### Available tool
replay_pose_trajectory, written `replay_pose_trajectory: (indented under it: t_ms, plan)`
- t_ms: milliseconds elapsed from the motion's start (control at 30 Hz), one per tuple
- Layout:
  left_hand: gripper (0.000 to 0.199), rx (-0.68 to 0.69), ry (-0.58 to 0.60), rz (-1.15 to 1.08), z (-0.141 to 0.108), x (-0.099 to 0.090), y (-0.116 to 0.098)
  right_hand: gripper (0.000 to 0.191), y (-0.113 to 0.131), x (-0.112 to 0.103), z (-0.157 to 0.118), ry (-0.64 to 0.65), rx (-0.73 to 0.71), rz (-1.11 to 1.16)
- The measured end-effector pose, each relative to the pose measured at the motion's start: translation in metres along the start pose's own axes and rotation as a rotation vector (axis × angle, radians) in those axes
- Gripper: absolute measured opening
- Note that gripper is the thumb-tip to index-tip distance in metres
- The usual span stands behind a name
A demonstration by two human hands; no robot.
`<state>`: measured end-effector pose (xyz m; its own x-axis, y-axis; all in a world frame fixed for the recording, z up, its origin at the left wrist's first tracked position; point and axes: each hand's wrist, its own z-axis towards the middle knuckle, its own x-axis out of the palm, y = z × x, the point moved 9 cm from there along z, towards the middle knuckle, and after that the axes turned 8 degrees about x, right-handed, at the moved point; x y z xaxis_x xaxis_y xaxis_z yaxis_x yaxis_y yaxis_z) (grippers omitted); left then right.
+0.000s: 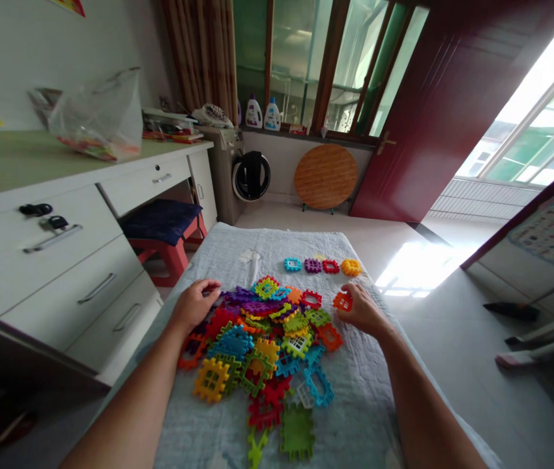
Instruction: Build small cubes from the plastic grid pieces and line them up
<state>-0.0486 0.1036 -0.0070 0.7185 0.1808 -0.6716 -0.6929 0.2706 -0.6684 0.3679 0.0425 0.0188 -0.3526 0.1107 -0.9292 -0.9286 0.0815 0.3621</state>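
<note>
A heap of colourful plastic interlocking building tiles [257, 348] lies on a cloth-covered table [355, 404]. At the heap's right side, my right hand [362, 309] pinches an orange window tile [342, 301] between thumb and fingers. My left hand [196, 305] rests at the heap's left edge, fingers curled against the purple tiles; whether it grips one is hidden. Beyond the heap runs a row with a blue tile [292, 264], a purple tile [313, 265], a red tile [330, 266] and a yellow stack [351, 267].
To the left stands a white desk [86, 260] with a plastic bag [105, 124] on top and a red stool [169, 251] beside it. A washing machine [228, 169], a round wooden board [326, 176] and an open red door [418, 117] are at the back.
</note>
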Motion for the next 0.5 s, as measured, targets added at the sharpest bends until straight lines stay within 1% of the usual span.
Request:
replay_pose_trajectory:
  t_ms: [100,167,233,300,400,500]
  plan:
    - [0.032,0.012,-0.016,0.006,0.0,-0.002,-0.003,0.043,0.026,-0.013,0.008,-0.042,-0.089,0.062]
    - [0.031,0.04,-0.04,0.035,0.001,-0.004,-0.006,0.04,0.052,-0.018,0.016,-0.049,-0.168,0.076]
    - [0.029,0.083,-0.066,0.079,0.002,-0.008,-0.009,0.041,0.081,-0.017,0.028,-0.04,-0.227,0.064]
    - [0.027,0.136,-0.077,0.132,0.002,-0.011,-0.011,0.044,0.108,-0.01,0.043,-0.02,-0.251,0.036]
    - [0.027,0.2,-0.069,0.218,0.002,-0.014,-0.011,0.048,0.143,0.009,0.071,0.029,-0.255,-0.032]
    - [0.029,0.2,-0.03,0.278,0.001,-0.011,-0.007,0.052,0.168,0.033,0.097,0.097,-0.256,-0.128]
